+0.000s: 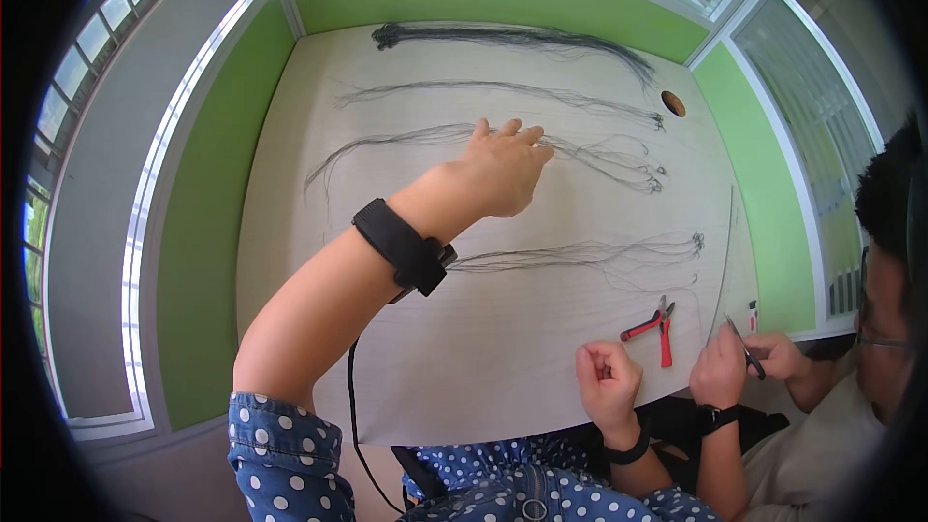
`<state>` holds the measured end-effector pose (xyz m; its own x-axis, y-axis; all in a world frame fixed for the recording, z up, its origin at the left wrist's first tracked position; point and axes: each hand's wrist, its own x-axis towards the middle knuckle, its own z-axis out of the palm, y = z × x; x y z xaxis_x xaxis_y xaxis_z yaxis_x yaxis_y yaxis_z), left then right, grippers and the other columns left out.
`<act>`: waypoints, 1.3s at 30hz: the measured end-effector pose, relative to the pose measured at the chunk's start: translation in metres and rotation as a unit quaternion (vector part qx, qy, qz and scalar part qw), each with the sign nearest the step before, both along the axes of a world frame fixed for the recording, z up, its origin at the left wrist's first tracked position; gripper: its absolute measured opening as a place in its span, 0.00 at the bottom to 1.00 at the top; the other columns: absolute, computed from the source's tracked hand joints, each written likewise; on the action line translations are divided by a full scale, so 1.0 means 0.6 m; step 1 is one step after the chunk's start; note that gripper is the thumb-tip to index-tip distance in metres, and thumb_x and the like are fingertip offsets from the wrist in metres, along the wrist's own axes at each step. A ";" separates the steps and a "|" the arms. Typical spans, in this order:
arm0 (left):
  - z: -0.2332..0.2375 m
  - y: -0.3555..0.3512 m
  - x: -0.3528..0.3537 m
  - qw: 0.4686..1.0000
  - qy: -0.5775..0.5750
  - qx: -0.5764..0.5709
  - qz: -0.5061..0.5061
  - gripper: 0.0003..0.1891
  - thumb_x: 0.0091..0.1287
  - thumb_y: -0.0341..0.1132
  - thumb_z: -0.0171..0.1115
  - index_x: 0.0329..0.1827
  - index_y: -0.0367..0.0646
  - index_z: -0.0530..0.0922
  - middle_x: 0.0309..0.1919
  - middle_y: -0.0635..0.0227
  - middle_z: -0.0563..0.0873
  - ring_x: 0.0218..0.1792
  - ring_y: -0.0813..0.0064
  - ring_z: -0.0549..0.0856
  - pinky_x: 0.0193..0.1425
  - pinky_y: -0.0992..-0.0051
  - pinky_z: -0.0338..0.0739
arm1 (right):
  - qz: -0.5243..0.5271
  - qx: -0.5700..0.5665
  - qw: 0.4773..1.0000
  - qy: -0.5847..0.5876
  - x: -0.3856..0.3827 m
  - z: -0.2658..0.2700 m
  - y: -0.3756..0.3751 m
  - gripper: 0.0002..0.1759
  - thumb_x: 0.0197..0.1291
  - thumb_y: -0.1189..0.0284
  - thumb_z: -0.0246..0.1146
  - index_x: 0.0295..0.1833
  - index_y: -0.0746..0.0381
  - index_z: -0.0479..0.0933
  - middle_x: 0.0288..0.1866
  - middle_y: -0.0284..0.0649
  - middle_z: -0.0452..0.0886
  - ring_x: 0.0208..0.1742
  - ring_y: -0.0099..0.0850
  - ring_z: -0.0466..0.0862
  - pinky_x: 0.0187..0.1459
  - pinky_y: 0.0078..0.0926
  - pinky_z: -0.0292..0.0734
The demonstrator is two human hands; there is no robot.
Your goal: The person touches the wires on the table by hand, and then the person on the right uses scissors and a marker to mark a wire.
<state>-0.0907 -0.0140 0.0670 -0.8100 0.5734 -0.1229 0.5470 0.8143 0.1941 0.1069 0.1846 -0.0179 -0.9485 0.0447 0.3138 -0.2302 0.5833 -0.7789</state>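
Note:
My left hand [507, 169] reaches across the table, palm down with fingers spread, over the middle of a bundle of thin dark strands [387, 138]. Its fingertips lie over the strands; how firmly they touch is hidden. Toward the right, this bundle fans out into small knotted ends [657, 179]. Near the table's front edge, my right hand [609, 382] is curled into a fist, with nothing seen sticking out of it. Red-handled pliers [662, 329] lie just beyond the fist, jaws pointing away from me.
Beyond my left hand lie a thin strand bundle [503, 85] and a thick dark one [464, 35]. Another bundle [580, 253] lies nearer me. At right, a co-worker's hands [720, 367] hold scissors [742, 348] by a long strand [725, 251]. The table has a round hole [674, 103].

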 end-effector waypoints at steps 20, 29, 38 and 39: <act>-0.063 0.042 0.138 0.951 -0.052 0.304 0.012 0.07 0.59 0.30 0.58 0.38 0.39 0.79 0.31 0.59 0.80 0.30 0.61 0.81 0.37 0.68 0.76 | -0.002 -0.011 1.000 -0.012 0.003 -0.007 0.002 0.04 0.53 0.79 0.64 0.30 0.65 0.74 0.14 0.35 0.72 0.13 0.21 0.72 0.18 0.17 0.66; -0.081 0.122 0.116 0.974 -0.018 0.199 -0.109 0.08 0.57 0.33 0.61 0.38 0.43 0.78 0.36 0.60 0.76 0.31 0.59 0.81 0.36 0.65 0.77 | -0.006 -0.003 1.000 -0.004 0.002 -0.007 0.001 0.04 0.53 0.77 0.64 0.30 0.65 0.75 0.15 0.38 0.75 0.14 0.26 0.76 0.18 0.20 0.68; -0.103 0.156 0.103 0.974 0.039 0.153 -0.163 0.05 0.55 0.28 0.57 0.34 0.39 0.74 0.35 0.56 0.75 0.29 0.58 0.81 0.31 0.64 0.76 | -0.004 0.001 1.000 -0.007 0.002 -0.002 0.002 0.04 0.52 0.77 0.64 0.30 0.64 0.75 0.15 0.38 0.76 0.16 0.28 0.78 0.20 0.21 0.71; -0.104 0.155 0.102 0.972 0.044 0.157 -0.170 0.05 0.54 0.26 0.57 0.33 0.38 0.73 0.35 0.56 0.75 0.29 0.58 0.82 0.31 0.64 0.76 | -0.003 0.001 1.000 -0.010 0.002 0.000 0.001 0.04 0.52 0.77 0.64 0.30 0.64 0.75 0.16 0.38 0.77 0.16 0.29 0.79 0.20 0.21 0.71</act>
